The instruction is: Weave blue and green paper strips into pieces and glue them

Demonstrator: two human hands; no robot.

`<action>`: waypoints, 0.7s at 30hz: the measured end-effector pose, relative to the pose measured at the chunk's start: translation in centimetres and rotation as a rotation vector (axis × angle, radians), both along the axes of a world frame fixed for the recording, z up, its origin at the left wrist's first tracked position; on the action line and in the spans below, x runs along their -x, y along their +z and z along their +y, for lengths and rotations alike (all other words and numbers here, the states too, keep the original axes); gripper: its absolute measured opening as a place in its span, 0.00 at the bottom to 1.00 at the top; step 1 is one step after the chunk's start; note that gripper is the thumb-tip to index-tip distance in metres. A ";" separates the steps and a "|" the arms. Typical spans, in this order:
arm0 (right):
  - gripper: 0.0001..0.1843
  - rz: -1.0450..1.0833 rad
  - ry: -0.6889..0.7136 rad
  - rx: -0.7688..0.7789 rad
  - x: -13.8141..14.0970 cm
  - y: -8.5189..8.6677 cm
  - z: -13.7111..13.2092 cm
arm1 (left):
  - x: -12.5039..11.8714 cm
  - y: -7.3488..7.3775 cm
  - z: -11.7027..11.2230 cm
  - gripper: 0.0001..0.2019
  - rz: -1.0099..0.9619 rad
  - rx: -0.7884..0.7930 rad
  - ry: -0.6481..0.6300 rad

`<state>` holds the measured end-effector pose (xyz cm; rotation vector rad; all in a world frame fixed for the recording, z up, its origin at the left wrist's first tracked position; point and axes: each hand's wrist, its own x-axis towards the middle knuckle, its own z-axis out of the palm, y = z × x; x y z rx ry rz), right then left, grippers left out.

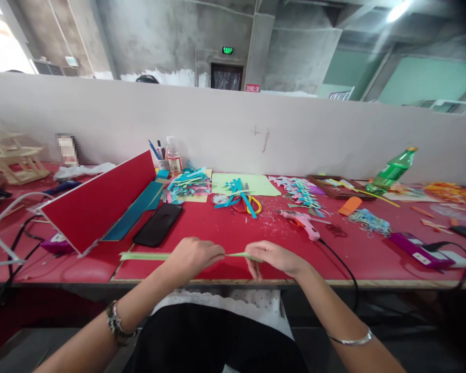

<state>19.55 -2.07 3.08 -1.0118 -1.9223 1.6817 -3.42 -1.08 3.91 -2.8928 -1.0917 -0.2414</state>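
Note:
A narrow light-green paper strip (145,256) runs sideways just above the table's front edge. My left hand (193,257) is closed on it partway along, with a long length trailing out to the left. Between the thumb and fingers of my right hand (275,257) is the strip's other end, and a short stretch spans the gap between the hands. The right hand's lower fingers are slightly blurred. Beyond the hands lie scissors (253,206) with red and yellow handles, among blue paper strips (237,189).
A pink glue gun (303,223) with a black cord lies to the right. On the left are a black phone (158,225) and a standing red board (104,199). A green bottle (392,170) leans at the back right. A purple power strip (421,251) sits near the right front.

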 end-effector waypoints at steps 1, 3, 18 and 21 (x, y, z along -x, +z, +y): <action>0.15 -0.026 -0.045 -0.095 0.0 0.4 -0.2 | 0.0 0.0 0.1 0.13 0.011 -0.006 0.009; 0.16 -0.110 -0.152 -0.329 0.2 1.4 -0.6 | 0.0 0.2 0.2 0.13 -0.005 0.019 0.019; 0.14 -0.203 -0.232 -0.369 2.2 2.1 -1.1 | -1.4 1.5 -0.2 0.14 -0.148 0.181 0.031; 0.14 -0.183 -0.257 -0.339 2.2 2.0 -1.0 | -1.7 1.5 -0.1 0.15 -0.139 0.193 0.017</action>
